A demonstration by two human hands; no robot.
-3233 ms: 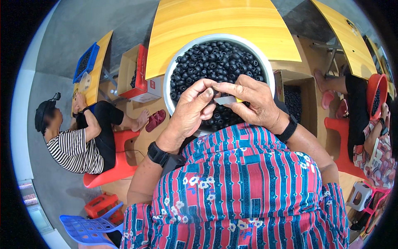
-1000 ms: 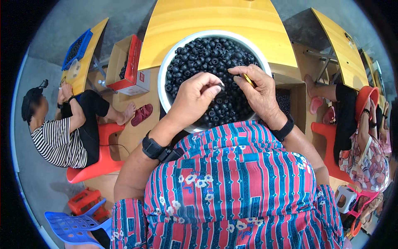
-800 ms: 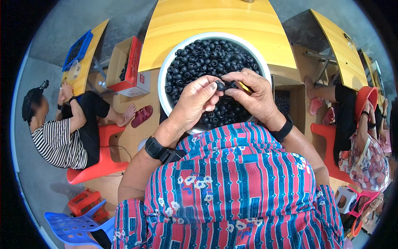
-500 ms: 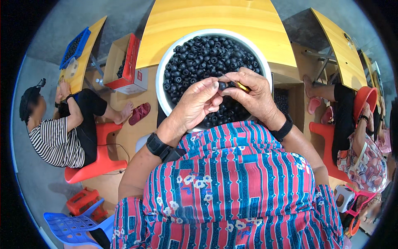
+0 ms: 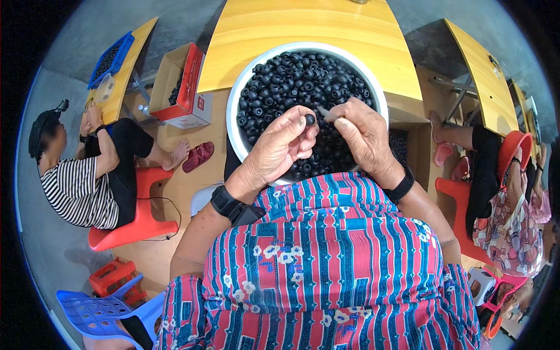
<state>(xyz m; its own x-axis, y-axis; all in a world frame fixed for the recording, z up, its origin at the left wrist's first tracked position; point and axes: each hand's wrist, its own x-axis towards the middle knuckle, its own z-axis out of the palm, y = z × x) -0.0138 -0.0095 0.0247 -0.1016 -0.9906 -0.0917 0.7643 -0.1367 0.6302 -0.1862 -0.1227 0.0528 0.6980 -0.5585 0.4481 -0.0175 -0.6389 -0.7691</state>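
Note:
Over a wide white basin (image 5: 232,111) full of small round black parts (image 5: 291,81), both my hands are raised close together. My left hand (image 5: 274,149) pinches one black part (image 5: 310,119) between thumb and forefinger; it is ball-like and looks like the ones below. My right hand (image 5: 367,137) is closed on a small metal tool (image 5: 322,110), whose thin pale tip points toward that part, a little apart from it. Fingers hide most of the tool, so its exact kind does not show. Many parts in the basin have a round hole.
A yellow wooden table (image 5: 303,23) stands just beyond the basin. A red-and-white carton (image 5: 192,105) with black parts is on the floor at left. People sit at side tables on both sides, one on a red stool (image 5: 137,210). A blue chair (image 5: 105,306) is at lower left.
My hands have drawn slightly apart, and the tool's tip is now off the black part. The tool's gold-coloured portion, visible earlier, is now covered by my right hand.

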